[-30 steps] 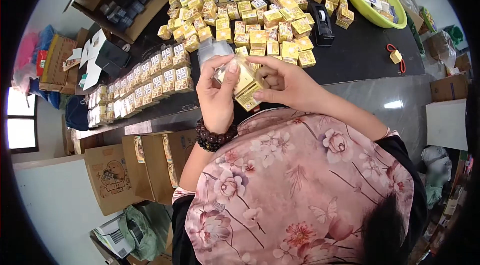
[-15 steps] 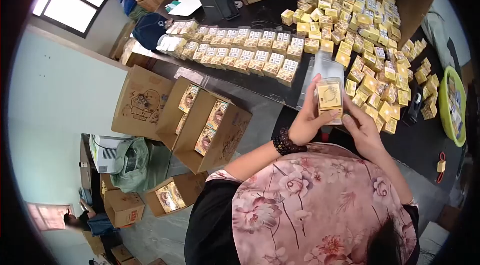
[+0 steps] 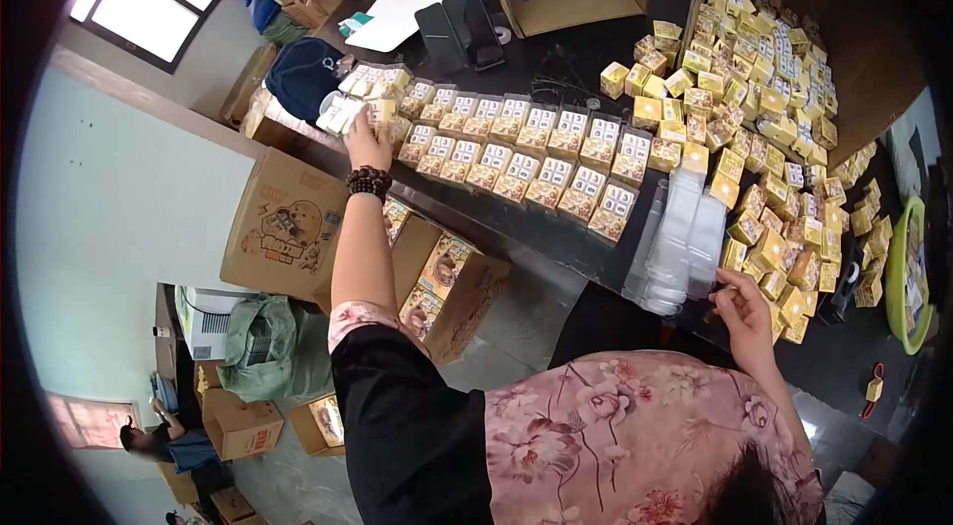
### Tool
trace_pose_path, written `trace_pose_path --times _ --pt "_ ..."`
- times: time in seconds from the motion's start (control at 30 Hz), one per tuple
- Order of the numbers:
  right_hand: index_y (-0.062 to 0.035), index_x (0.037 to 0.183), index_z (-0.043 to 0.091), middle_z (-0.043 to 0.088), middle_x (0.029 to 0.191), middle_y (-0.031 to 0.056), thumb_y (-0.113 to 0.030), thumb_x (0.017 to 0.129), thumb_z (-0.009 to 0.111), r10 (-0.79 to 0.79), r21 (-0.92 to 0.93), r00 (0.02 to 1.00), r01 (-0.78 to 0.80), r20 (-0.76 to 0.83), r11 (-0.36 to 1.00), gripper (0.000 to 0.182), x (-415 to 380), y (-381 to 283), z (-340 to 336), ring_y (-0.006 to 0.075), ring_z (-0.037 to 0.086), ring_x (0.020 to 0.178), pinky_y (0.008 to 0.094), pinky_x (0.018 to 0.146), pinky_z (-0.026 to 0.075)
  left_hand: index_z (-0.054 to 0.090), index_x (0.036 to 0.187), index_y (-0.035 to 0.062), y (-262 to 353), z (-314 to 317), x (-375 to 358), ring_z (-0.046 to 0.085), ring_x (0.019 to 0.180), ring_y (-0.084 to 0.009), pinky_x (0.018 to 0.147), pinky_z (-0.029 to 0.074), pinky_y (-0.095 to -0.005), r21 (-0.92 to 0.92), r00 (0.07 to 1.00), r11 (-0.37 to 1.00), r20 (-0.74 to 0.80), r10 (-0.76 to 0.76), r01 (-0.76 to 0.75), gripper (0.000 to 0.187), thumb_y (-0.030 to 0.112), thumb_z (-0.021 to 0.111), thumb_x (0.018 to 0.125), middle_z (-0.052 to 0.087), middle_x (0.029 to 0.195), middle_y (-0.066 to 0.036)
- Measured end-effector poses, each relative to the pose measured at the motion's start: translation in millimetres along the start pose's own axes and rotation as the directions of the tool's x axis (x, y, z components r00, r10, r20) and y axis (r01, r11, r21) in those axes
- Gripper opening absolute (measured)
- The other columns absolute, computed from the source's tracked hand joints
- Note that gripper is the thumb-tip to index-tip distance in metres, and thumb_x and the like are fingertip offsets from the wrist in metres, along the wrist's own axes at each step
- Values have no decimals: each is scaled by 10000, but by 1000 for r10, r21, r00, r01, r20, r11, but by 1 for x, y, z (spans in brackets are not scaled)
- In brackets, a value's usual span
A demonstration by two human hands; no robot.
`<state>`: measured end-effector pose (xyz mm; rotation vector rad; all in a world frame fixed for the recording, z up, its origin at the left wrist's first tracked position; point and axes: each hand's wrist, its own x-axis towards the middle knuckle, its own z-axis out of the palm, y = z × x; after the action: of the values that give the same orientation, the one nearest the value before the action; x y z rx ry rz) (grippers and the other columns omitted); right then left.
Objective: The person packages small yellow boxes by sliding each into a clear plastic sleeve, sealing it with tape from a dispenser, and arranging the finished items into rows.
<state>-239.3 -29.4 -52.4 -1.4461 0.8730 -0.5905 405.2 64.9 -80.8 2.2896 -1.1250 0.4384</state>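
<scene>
Head view took in a black bench (image 3: 844,351) running from upper left to lower right. A tall open carton (image 3: 879,59) stood at its far right corner, with small yellow boxes (image 3: 769,252) spilling out from it across the top in no common direction. Left of these, clear-wrapped packs (image 3: 541,128) stood upright in two rows, each pack's long axis vertical, printed tops facing up; the rows' length followed the bench's near edge. Between rows and pile, clear sleeves (image 3: 675,237) lay in a loose stack, long axis pointing away from the person.

The left hand (image 3: 367,143), arm stretched out, was at the left end of the rows, fingers bent over a pale-topped pack (image 3: 380,111). That grip touched the pack, but whether it was clenched on it or released, I cannot tell; which way the pack's long axis ran was hidden too.

The right hand (image 3: 745,312) was beside the sleeves, fingers loosely curled, its grip partly open with the forefinger at their edge. Whether it pinched one, I cannot tell.
</scene>
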Motion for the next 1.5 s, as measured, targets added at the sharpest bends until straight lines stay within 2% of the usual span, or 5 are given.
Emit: trace_pose_path --times 0.3,0.57,0.73,1.13,1.5 --pt "5 1217 563 531 1071 34 -51 957 541 -46 -139 995 33 -91 990 267 5 6 -10 102 552 928 224 791 454 573 1245 92 44 3 -14 454 1133 -382 950 424 -455 409 994 911 -71 83 -47 434 172 675 830 512 1255 -191" --pt "-4 1055 637 587 1015 108 -4 882 608 -339 -475 881 156 -329 866 175 -12 2 -31 198 570 888 260 770 457 630 1050 23 353 2 -197 552 929 -340 805 466 -415 -712 805 591 61 590 -379 251 67 693 811 594 1010 -155" --pt "-8 1013 654 603 1023 129 -9 856 618 -448 -578 798 158 -403 801 161 -43 14 -60 275 583 966 329 856 456 535 1206 -78 433 32 -246 476 1061 -377 921 409 -447 -606 724 689 254 641 -397 550 309 687 846 503 1170 -214" --pt "-34 1023 655 578 1085 106 -20 818 668 -545 -699 772 192 -325 688 206 -89 38 -86 274 536 1039 345 881 434 498 1203 -93 421 64 -228 522 1003 -423 888 435 -467 -91 905 964 334 265 -249 557 287 682 840 539 1118 -266" --pt "-21 1007 647 566 1074 107 -29 831 654 -566 -627 793 328 -223 706 177 -69 17 -65 275 535 1016 343 871 437 581 1110 -54 387 72 -230 533 999 -410 888 450 -449 -270 927 959 330 178 -88 442 238 727 813 548 1078 -246"
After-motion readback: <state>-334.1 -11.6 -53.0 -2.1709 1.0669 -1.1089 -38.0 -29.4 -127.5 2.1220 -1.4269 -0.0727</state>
